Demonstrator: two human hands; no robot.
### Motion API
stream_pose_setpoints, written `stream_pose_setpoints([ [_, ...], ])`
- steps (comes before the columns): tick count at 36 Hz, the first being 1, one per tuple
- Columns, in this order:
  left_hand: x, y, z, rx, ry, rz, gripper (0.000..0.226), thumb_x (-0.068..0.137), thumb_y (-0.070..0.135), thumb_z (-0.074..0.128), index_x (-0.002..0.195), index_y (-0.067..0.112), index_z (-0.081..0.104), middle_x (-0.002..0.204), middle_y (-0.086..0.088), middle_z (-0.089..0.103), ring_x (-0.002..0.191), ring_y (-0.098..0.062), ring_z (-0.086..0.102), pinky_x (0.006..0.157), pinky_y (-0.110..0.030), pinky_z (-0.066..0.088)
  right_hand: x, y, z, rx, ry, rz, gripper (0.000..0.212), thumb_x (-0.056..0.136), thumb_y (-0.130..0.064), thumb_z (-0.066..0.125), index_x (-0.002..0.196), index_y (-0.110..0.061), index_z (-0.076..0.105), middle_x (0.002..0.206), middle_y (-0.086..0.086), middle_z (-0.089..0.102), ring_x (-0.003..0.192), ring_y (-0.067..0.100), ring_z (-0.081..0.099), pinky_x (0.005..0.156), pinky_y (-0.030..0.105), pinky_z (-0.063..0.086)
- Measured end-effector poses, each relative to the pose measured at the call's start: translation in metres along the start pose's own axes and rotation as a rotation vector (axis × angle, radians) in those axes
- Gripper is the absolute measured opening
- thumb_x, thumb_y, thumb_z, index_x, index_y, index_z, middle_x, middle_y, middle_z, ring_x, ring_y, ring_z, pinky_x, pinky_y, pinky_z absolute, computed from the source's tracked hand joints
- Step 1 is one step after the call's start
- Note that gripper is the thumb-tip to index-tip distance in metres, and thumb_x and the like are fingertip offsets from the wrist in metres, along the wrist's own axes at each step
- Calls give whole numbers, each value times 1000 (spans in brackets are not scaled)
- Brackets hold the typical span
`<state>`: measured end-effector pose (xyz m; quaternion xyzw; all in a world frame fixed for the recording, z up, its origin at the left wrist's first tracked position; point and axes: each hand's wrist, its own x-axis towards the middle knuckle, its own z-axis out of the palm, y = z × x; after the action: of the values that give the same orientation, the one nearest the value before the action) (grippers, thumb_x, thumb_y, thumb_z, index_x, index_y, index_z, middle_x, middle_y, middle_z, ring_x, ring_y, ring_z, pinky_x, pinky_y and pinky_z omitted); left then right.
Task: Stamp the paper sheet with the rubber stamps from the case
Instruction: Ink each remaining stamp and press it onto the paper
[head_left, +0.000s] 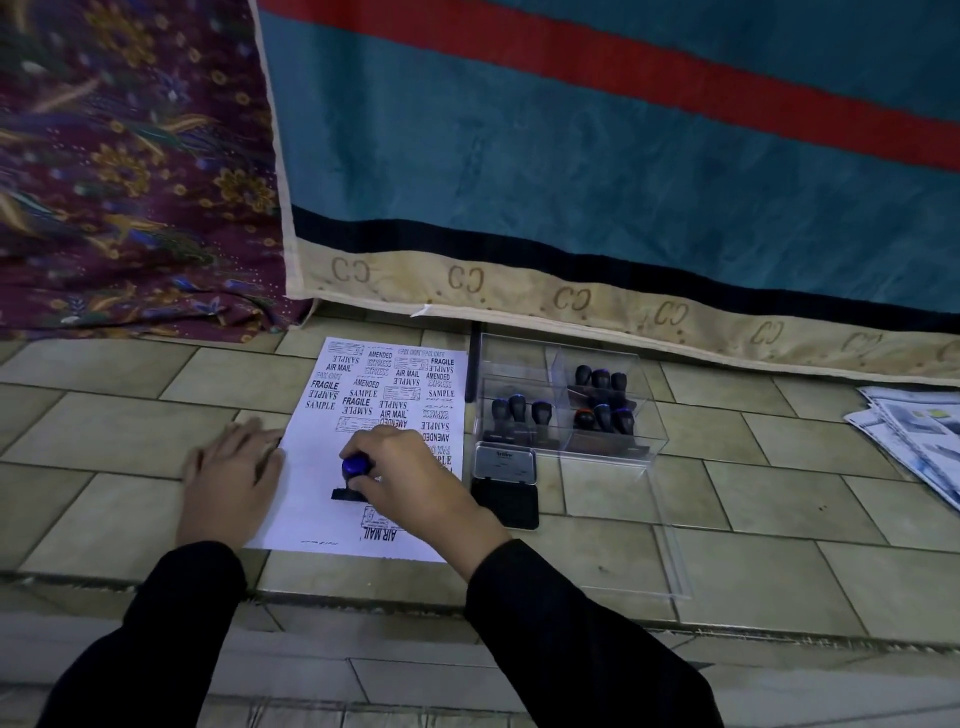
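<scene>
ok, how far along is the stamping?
Done: upper half of the paper sheet is crowded with impressions, plus an AIR MAIL near the bottom. In hand: the right hand presses a blue-topped stamp onto the lower half while the left hand holds down its left edge. Left: blank patches low on the sheet; other stamps wait in the case.

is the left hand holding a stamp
No, the left hand lies flat, fingers on the paper sheet; only the right hand grips a stamp.

Surface finishes: paper, plastic, tile, cloth.
Paper sheet (311, 493) smooth, matt white; case (644, 415) clear glossy plastic; rubber stamps (519, 410) with black matt plastic handles; floor tiles (831, 519) dull, smooth; hanging cloth (571, 156) woven, matt.
</scene>
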<state>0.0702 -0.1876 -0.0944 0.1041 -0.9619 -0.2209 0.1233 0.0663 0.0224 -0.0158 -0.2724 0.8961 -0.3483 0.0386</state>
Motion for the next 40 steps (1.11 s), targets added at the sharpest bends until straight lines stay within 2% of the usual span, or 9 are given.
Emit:
stream_pose_setpoints([
  [17,-1,3,-3,1,-6,1,28,96,18,55,123,19,64,145,-8,48,139,-28,36,112,-41,13,4,-3,6,-73,-82,-7,27,86,-5,61,113,-7,60,111,15,59,99,32,57,83,44,52],
  [21,-1,3,-3,2,0,-3,28,95,17,56,122,16,64,144,-10,50,138,-29,38,112,-44,16,4,-6,11,-126,-69,-4,24,86,-2,57,110,-4,60,109,17,57,95,37,57,78,48,54],
  [26,0,4,-2,14,3,-8,27,95,16,57,121,16,64,144,-10,50,137,-30,38,112,-46,18,1,-8,18,-207,-51,-65,16,85,3,56,101,1,59,99,18,56,86,38,57,68,45,54],
  [34,1,1,1,19,7,-1,28,94,16,57,121,16,64,143,-10,51,137,-31,39,111,-46,19,5,-9,18,-231,-51,-66,13,82,8,57,94,3,59,98,19,57,83,37,58,62,37,51],
  [37,0,1,1,21,2,-1,28,95,17,57,122,16,63,143,-10,50,137,-30,38,111,-46,18,7,-8,18,-230,-38,-44,13,83,6,57,95,2,60,98,19,57,83,38,58,65,41,54],
  [40,1,-1,1,24,-14,-2,28,96,19,56,123,17,63,144,-9,49,138,-29,37,112,-46,17,8,-10,19,-255,-32,-58,12,82,8,57,93,3,59,95,19,57,79,37,58,61,40,53],
])
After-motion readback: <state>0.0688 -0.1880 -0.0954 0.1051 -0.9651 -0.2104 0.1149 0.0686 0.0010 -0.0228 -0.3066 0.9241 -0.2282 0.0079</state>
